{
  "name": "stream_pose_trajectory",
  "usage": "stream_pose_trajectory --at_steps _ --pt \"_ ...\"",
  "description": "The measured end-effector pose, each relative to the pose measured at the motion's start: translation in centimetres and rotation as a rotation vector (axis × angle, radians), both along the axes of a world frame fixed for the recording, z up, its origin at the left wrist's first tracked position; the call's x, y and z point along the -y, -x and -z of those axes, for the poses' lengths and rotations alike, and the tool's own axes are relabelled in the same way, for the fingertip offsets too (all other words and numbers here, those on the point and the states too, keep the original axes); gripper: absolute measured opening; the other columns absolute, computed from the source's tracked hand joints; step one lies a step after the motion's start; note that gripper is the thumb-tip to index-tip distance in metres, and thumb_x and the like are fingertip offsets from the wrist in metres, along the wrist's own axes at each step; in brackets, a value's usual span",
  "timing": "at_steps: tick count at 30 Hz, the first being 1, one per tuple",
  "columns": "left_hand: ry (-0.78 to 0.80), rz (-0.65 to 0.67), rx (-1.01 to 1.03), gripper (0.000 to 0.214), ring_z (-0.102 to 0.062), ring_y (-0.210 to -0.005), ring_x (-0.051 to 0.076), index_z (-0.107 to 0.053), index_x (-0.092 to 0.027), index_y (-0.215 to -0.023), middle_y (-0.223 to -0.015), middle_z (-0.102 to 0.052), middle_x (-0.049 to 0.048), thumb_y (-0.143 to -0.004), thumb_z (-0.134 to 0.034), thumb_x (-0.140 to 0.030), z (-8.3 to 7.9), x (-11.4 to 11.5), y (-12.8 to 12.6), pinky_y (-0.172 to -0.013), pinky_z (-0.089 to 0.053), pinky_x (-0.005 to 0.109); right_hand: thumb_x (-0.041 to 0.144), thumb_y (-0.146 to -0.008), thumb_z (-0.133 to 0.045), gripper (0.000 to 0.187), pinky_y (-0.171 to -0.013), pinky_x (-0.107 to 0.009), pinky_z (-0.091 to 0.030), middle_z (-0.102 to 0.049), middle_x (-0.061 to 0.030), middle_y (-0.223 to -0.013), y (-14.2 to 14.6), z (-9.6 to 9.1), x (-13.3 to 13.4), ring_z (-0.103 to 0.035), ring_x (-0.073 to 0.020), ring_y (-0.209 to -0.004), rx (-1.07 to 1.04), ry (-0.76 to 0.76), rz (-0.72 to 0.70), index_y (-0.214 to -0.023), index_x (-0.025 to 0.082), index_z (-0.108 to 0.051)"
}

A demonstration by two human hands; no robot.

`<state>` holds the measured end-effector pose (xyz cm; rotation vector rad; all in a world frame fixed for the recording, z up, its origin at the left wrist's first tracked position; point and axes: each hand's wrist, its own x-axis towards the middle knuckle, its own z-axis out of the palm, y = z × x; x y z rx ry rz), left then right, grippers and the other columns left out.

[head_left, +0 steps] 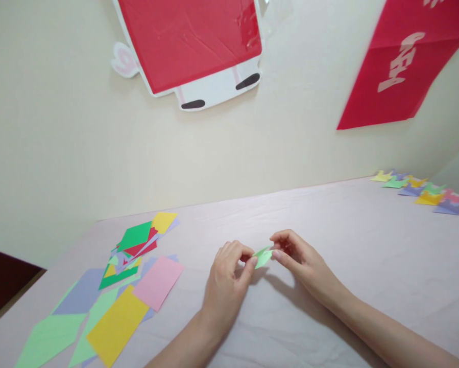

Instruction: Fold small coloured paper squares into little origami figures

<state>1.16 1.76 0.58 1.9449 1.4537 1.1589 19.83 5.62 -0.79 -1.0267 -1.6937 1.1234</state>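
Observation:
A small folded piece of light green paper (263, 255) is pinched between both hands just above the pale table (329, 230). My left hand (227, 283) grips its left end with thumb and curled fingers. My right hand (296, 258) pinches its right end with the fingertips pressed together. Most of the folded paper is hidden by my fingers.
Loose coloured paper sheets (118, 301) in yellow, pink, green, lilac and red lie spread at the left of the table. Several folded paper figures (428, 191) stand in a row at the far right. Red posters (191, 41) hang on the cream wall behind.

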Motion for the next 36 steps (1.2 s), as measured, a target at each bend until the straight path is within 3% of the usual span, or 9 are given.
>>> stream_pose_trajectory --at_steps 3,6,16,21,26,36 --pt "-0.025 -0.034 0.02 0.011 -0.054 -0.084 0.018 -0.054 -0.021 -0.084 -0.085 -0.058 0.0009 -0.095 -0.051 -0.022 0.3 0.0 0.0 -0.077 -0.038 0.029 0.046 -0.086 -0.061 0.027 -0.069 -0.029 -0.044 -0.06 -0.001 -0.077 0.4 0.4 0.2 -0.056 -0.0178 -0.074 -0.061 0.142 -0.063 -0.086 0.019 -0.06" --pt "-0.087 -0.021 0.01 0.009 -0.053 -0.087 0.018 -0.053 -0.021 -0.087 -0.089 -0.058 0.0021 -0.095 -0.049 -0.02 0.6 0.1 -0.3 -0.079 -0.038 0.03 0.044 -0.085 -0.064 0.027 -0.068 -0.028 -0.044 -0.058 0.0 -0.074 1.1 0.6 0.7 -0.054 -0.0165 -0.072 -0.129 0.174 -0.102 -0.081 0.018 -0.061" --pt "0.02 -0.029 0.086 0.004 -0.054 -0.086 0.018 -0.06 -0.021 -0.085 -0.087 -0.061 0.0003 -0.089 -0.06 -0.02 0.5 0.4 -1.0 -0.078 -0.039 0.029 0.031 -0.09 -0.057 0.016 -0.068 -0.028 -0.042 -0.057 -0.001 -0.077 1.2 0.2 1.2 -0.052 -0.0161 -0.073 -0.008 -0.053 -0.045 -0.08 0.02 -0.062" --pt "0.158 0.002 0.321 0.009 -0.051 -0.073 0.015 -0.066 -0.02 -0.076 -0.079 -0.058 -0.0008 -0.085 -0.065 -0.022 0.9 -0.2 -0.8 -0.066 -0.039 0.024 0.033 -0.087 -0.062 0.013 -0.069 -0.027 -0.045 -0.06 -0.0006 -0.084 1.3 0.0 1.1 -0.056 -0.0155 -0.074 -0.086 0.005 0.0 -0.092 0.021 -0.06" --pt "0.253 0.014 0.324 0.009 -0.047 -0.066 0.013 -0.068 -0.019 -0.074 -0.07 -0.056 -0.002 -0.081 -0.067 -0.025 0.8 -0.2 -0.9 -0.063 -0.035 0.024 0.033 -0.087 -0.06 0.017 -0.066 -0.026 -0.043 -0.059 0.0005 -0.073 1.1 -0.1 1.0 -0.054 -0.0146 -0.069 -0.085 0.063 -0.037 -0.08 0.019 -0.062" --pt "0.289 0.053 0.402 0.012 -0.046 -0.065 0.013 -0.072 -0.019 -0.069 -0.069 -0.056 -0.0008 -0.078 -0.071 -0.027 1.1 -0.7 -0.4 -0.06 -0.034 0.024 0.035 -0.086 -0.061 0.018 -0.062 -0.025 -0.041 -0.057 0.0015 -0.07 1.0 0.1 1.0 -0.051 -0.0135 -0.065 -0.074 0.111 -0.071 -0.079 0.018 -0.061"
